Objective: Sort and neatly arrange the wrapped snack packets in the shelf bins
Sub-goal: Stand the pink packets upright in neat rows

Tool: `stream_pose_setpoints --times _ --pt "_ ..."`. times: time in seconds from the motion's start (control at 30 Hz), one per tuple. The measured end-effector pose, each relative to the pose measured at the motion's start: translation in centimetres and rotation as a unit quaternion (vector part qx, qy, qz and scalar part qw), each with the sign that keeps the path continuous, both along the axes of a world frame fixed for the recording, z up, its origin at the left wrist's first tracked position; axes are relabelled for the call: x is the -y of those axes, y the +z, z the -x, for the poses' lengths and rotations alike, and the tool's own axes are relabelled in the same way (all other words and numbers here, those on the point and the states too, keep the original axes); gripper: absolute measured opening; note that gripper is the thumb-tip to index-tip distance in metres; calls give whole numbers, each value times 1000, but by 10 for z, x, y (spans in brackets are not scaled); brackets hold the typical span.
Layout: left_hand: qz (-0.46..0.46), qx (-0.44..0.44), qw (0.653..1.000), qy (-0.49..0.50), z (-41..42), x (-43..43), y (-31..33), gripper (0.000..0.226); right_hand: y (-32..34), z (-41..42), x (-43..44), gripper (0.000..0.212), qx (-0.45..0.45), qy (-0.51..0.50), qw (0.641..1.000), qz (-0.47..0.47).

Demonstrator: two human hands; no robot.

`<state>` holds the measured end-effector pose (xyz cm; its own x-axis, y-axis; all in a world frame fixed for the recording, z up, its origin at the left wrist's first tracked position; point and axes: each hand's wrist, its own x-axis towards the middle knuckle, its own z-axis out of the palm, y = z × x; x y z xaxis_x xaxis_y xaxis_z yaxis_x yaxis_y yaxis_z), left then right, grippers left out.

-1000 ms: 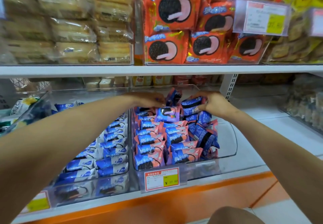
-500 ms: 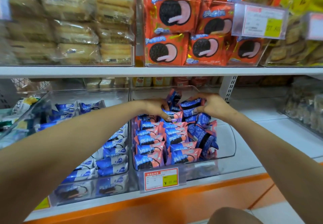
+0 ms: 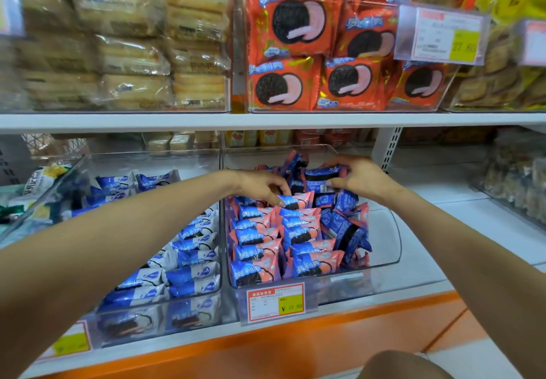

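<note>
a: where are the packets?
b: snack packets [image 3: 257, 253] in rows in the clear bin [image 3: 396, 239], centre of the lower shelf [image 3: 461, 231].
a: hands?
b: right hand [image 3: 359, 176] grasps a blue packet [image 3: 320, 173] at the far end. left hand [image 3: 260, 185] pinches the farthest pink packet [image 3: 298, 201].

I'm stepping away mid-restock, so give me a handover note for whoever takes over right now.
Left hand: fingers pinch a pink packet at the back of the rows.
Right hand: holds a blue packet over the rear of the clear bin.
Done: two neat rows fill the bin's left side.
Left: loose packets lie jumbled on the right and probably need lining up.
</note>
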<state>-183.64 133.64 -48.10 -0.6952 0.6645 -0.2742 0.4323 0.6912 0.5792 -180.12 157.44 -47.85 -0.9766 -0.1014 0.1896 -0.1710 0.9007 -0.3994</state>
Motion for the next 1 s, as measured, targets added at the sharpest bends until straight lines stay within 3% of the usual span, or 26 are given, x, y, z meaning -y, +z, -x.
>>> stream_pose_setpoints --times 0.27,0.53,0.7,0.83,1.0 --pt "-16 -95 995 25 -3 -4 -5 25 0 -1 0 33 -1 9 1000 -11" --pt "12 9 1000 -10 -8 2 10 31 0 -1 1 33 -4 18 1000 -23" --pt "-6 19 1000 -9 -9 8 5 33 4 -5 2 34 -27 26 997 -64" --pt "-34 -33 999 -6 -13 9 0 29 9 -12 6 35 -84 40 991 -100" --pt "-18 -90 995 -31 -17 9 1 32 8 -14 7 31 -48 45 997 -37"
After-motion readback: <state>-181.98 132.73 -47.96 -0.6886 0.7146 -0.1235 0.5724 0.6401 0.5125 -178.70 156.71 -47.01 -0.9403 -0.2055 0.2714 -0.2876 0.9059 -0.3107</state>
